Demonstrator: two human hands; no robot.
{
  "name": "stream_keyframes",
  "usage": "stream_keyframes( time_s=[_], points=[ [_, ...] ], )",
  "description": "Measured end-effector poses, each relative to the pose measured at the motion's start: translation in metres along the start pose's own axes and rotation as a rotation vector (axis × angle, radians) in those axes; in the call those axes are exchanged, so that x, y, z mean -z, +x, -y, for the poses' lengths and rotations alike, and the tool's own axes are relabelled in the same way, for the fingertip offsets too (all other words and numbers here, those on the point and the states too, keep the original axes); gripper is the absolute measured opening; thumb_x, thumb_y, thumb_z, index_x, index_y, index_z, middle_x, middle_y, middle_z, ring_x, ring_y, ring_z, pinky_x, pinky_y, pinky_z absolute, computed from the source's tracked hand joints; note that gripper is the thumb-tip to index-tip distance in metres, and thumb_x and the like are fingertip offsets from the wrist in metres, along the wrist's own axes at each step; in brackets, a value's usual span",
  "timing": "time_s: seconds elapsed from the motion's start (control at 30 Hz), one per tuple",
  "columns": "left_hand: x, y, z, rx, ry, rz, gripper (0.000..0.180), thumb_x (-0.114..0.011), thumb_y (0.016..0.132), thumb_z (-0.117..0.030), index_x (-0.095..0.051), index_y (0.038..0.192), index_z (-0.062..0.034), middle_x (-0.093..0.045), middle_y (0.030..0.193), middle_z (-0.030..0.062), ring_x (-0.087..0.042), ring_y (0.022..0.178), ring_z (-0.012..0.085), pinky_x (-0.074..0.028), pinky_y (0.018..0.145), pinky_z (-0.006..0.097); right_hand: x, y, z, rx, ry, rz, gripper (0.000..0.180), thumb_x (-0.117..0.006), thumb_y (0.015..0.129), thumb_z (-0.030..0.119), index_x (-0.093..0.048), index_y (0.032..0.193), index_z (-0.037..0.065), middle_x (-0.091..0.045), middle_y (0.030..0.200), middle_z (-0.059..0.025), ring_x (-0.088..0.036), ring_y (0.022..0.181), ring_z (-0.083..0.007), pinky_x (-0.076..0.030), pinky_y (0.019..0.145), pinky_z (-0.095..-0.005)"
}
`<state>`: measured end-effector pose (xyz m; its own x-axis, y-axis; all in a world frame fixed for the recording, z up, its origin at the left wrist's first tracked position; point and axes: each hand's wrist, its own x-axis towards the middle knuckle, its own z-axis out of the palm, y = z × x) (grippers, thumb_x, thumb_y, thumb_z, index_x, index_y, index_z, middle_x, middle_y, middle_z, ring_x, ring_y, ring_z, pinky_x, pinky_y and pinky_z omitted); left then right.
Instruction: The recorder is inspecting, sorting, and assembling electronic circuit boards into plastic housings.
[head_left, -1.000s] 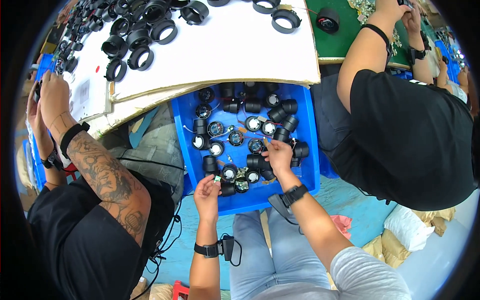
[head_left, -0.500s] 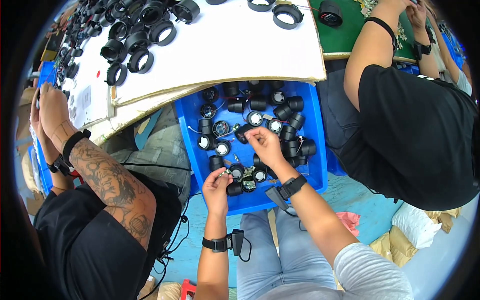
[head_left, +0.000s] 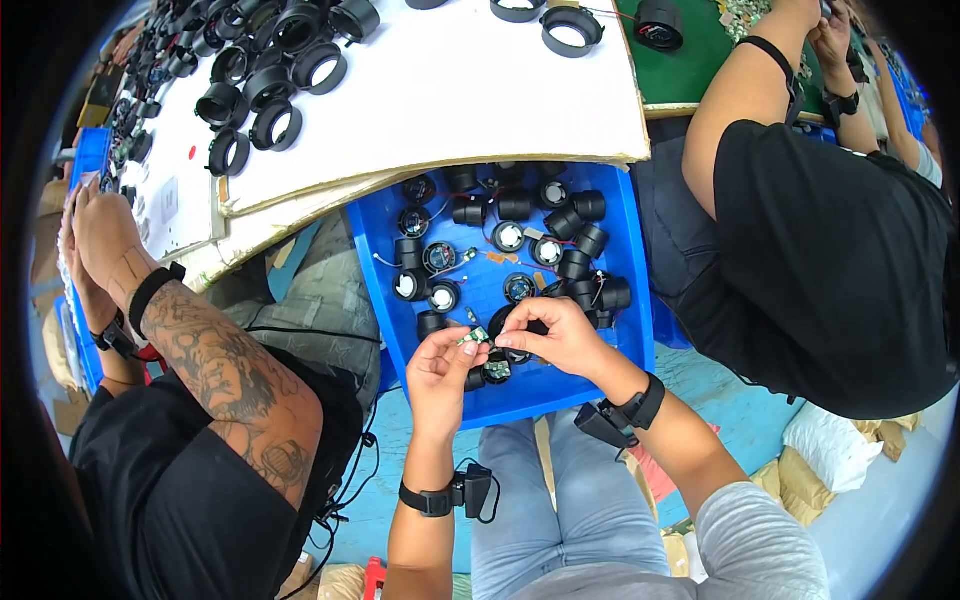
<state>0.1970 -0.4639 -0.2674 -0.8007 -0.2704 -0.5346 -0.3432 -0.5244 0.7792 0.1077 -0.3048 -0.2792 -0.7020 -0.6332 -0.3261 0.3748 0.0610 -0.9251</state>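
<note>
White work board up top, loaded with black lens rings; below it the blue plastic bin (full of small black cylindrical parts) sits over the person's knees. Right hand curls closed around a black cylindrical part. Left hand pinches what looks like a tiny green circuit board, right against that part, above the bin's near edge.
</note>
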Motion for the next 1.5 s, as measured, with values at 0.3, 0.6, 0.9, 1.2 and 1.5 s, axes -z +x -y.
stream_keyframes(
  time_s=[0.3,0.6,0.9,1.2,1.5],
  points=[
    [-0.005,0.001,0.000,-0.023,0.105,0.090,0.014,-0.057,0.085,0.003,-0.057,0.099,0.0031,-0.062,0.090,0.0086,-0.062,0.082,0.0138,-0.051,0.074,0.024,0.003,-0.003,-0.006,0.009,0.028,0.016,0.013,-0.070,0.074,0.001,-0.068,0.087,-0.001,-0.063,0.083,-0.0085,-0.059,0.075,-0.0113,-0.047,0.061,-0.0223],
    [-0.009,0.001,0.004,-0.043,0.215,0.210,0.016,-0.059,0.081,0.007,-0.061,0.096,0.0038,-0.059,0.090,0.0086,-0.061,0.081,0.0154,-0.051,0.075,0.026,0.013,-0.007,-0.001,-0.190,0.128,-0.003,0.011,-0.074,0.069,0.002,-0.068,0.077,-0.002,-0.067,0.075,-0.0086,-0.062,0.069,-0.0105,-0.049,0.063,-0.0230],
    [-0.008,-0.004,0.003,-0.027,0.208,0.234,0.014,-0.059,0.080,0.008,-0.062,0.093,0.0058,-0.057,0.085,0.0075,-0.062,0.079,0.0163,-0.054,0.073,0.027,0.020,-0.007,0.003,-0.241,0.075,0.102,0.013,-0.077,0.065,0.001,-0.069,0.076,-0.001,-0.066,0.073,-0.0079,-0.061,0.066,-0.0103,-0.048,0.060,-0.0219],
    [-0.018,-0.009,-0.011,0.138,0.117,0.292,0.014,-0.060,0.079,0.009,-0.064,0.091,0.0048,-0.061,0.082,0.0094,-0.064,0.075,0.0186,-0.055,0.070,0.028,0.031,-0.007,0.002,-0.304,0.257,0.272,0.013,-0.076,0.066,0.000,-0.068,0.076,-0.001,-0.067,0.077,-0.0107,-0.064,0.069,-0.0137,-0.051,0.065,-0.0246],
    [-0.023,-0.017,-0.013,0.075,0.207,0.232,0.013,-0.062,0.078,0.007,-0.064,0.091,0.0051,-0.062,0.080,0.0092,-0.063,0.073,0.0166,-0.053,0.067,0.026,0.024,-0.017,-0.006,-0.204,0.373,0.200,0.012,-0.076,0.066,0.000,-0.068,0.074,-0.001,-0.067,0.078,-0.0113,-0.064,0.072,-0.0147,-0.051,0.069,-0.0260]
  ],
)
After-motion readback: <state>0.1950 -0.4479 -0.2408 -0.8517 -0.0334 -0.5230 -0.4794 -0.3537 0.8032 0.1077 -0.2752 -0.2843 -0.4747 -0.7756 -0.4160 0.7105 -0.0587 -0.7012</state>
